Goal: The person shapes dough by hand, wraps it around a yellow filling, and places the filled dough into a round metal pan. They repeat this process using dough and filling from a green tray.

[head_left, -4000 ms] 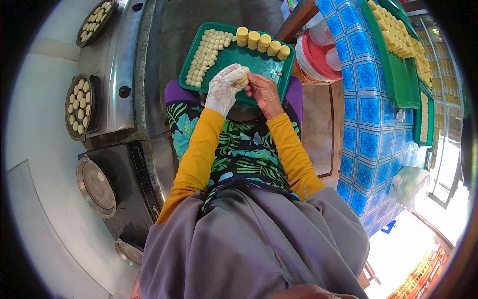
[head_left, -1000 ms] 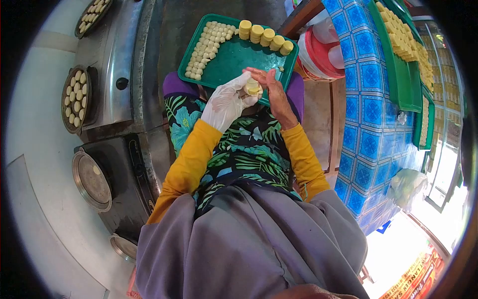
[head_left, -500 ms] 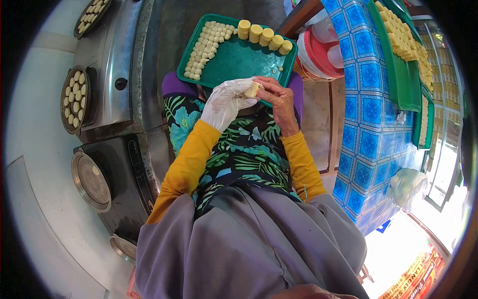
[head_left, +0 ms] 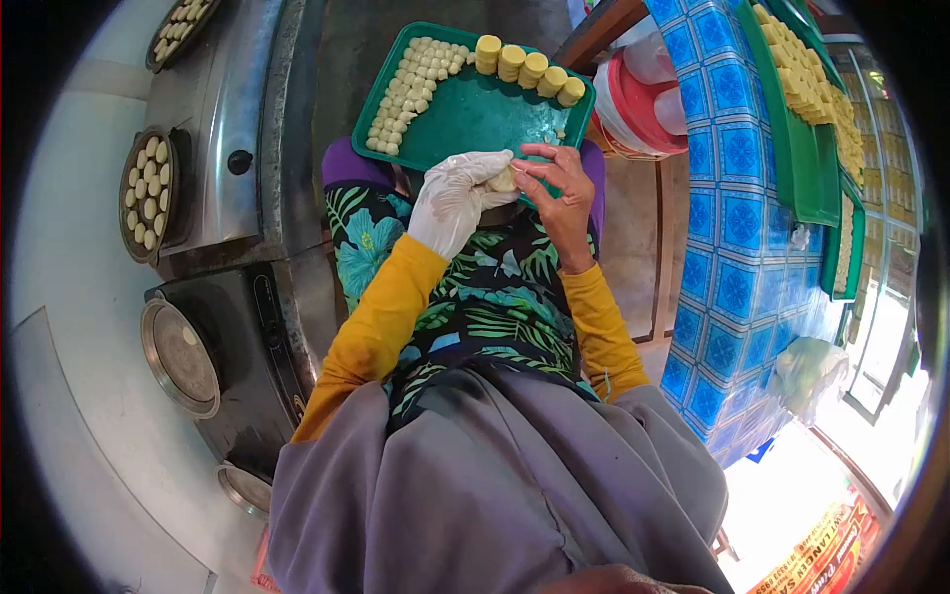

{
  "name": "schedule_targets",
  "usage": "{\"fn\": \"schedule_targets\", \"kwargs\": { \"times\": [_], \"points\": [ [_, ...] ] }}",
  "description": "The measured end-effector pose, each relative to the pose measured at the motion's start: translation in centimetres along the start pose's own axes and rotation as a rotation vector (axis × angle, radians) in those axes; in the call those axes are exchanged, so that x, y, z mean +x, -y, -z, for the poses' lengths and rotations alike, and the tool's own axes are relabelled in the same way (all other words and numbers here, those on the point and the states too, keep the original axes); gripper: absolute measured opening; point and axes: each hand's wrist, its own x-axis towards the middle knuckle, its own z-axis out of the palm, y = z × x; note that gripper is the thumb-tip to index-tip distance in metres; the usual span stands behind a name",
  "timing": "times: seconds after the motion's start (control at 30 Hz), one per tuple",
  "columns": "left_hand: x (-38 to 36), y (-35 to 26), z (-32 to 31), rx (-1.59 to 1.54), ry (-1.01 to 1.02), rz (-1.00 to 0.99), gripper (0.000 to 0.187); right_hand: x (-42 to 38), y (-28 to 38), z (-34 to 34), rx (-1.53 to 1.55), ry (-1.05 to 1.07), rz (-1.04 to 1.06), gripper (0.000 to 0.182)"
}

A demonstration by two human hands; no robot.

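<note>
My left hand [head_left: 450, 203], in a translucent white glove, is closed on a small pale dough piece [head_left: 503, 180] above my lap. Bare, my right hand [head_left: 562, 193] touches the right side of the piece with its fingertips, its other fingers spread. Just beyond both hands lies a green tray [head_left: 465, 119]. Rows of pale dough balls [head_left: 401, 99] fill its left side, and short stacks of yellow discs [head_left: 534, 69] line its far right edge. Small dough bits lie near the tray's right side.
On the left, round pans of dough pieces [head_left: 148, 193] rest by a metal stove [head_left: 223, 148], with lidded pans [head_left: 183, 356] nearer. At right, a blue-patterned table [head_left: 727, 247] bears green trays [head_left: 807, 168] of yellow pieces. A red bucket [head_left: 638, 104] stands beyond my right knee.
The fingers of my right hand have lifted and spread more. My left hand has turned slightly around the dough piece, which is now more hidden.
</note>
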Motion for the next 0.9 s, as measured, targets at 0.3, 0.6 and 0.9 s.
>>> {"fn": "schedule_targets", "kwargs": {
  "times": [0.3,0.6,0.9],
  "points": [
    [2.0,1.1,0.6,-0.057,0.015,-0.03,0.019,-1.8,0.4,-0.2,-0.584,0.016,0.364,0.043],
    [1.6,1.5,-0.8,-0.29,0.141,0.0,0.032,-2.2,-0.6,0.1,-0.484,-0.071,0.268,0.033],
    [1.9,2.7,0.0,-0.277,0.189,-0.008,0.033,-1.8,-1.8,-0.4,0.432,-0.095,-0.232,0.031]
  ]
}}
